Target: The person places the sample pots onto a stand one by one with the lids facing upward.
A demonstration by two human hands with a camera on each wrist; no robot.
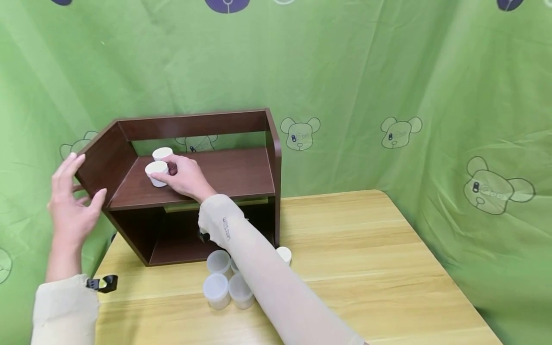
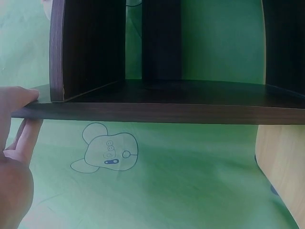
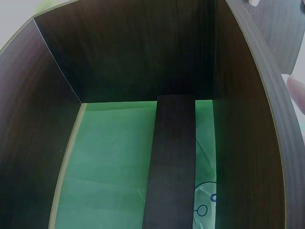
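In the head view my right hand (image 1: 186, 177) grips a small white round tub (image 1: 157, 173) between thumb and fingers, over the upper board of a dark brown desktop shelf (image 1: 224, 167). Right behind it on that board stands a second white tub (image 1: 162, 153), partly covered by the hand. My left hand (image 1: 73, 206) holds the shelf's left side panel (image 1: 105, 158) by its front edge. In the left wrist view the thumb (image 2: 21, 97) lies on one face of the panel and the fingers (image 2: 29, 140) on the other. Only a fingertip (image 3: 296, 93) shows in the right wrist view.
Several translucent lidded cups (image 1: 216, 289) stand grouped on the wooden table (image 1: 366, 268) before the shelf, partly behind my right sleeve. Another white lid (image 1: 284, 254) shows just past that sleeve. A green curtain (image 1: 345, 72) hangs behind and at both sides.
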